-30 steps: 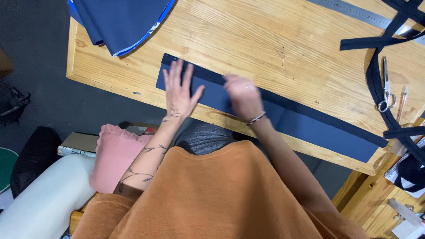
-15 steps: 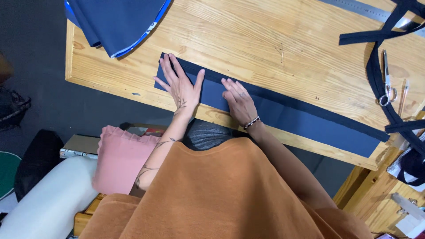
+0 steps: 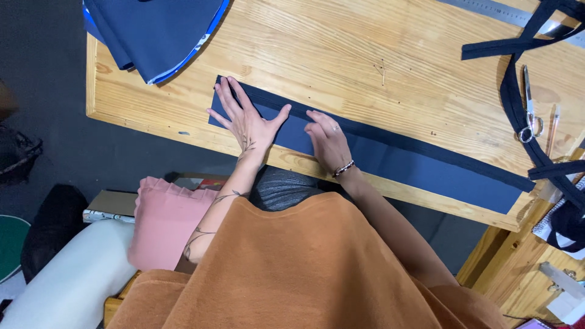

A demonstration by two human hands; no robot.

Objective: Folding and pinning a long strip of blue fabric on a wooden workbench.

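Observation:
A long navy fabric strip (image 3: 426, 167) lies along the near edge of the wooden table (image 3: 365, 67), with a black band (image 3: 426, 146) running along its far side. My left hand (image 3: 247, 119) rests flat on the strip's left end, fingers spread. A little to the right, my right hand (image 3: 329, 141) lies flat on the strip too, fingers together, with a beaded bracelet at the wrist. Neither hand holds anything.
Folded navy fabric with a blue edge (image 3: 155, 30) sits at the table's far left corner. Black straps (image 3: 524, 91), scissors (image 3: 529, 106), a pen (image 3: 553, 125) and a metal ruler (image 3: 506, 12) lie at the right. A pink cushion (image 3: 161, 222) is below the table.
Both hands have slid left along the strip. The left hand now sits flat at the strip's left end, and the right hand has followed toward it.

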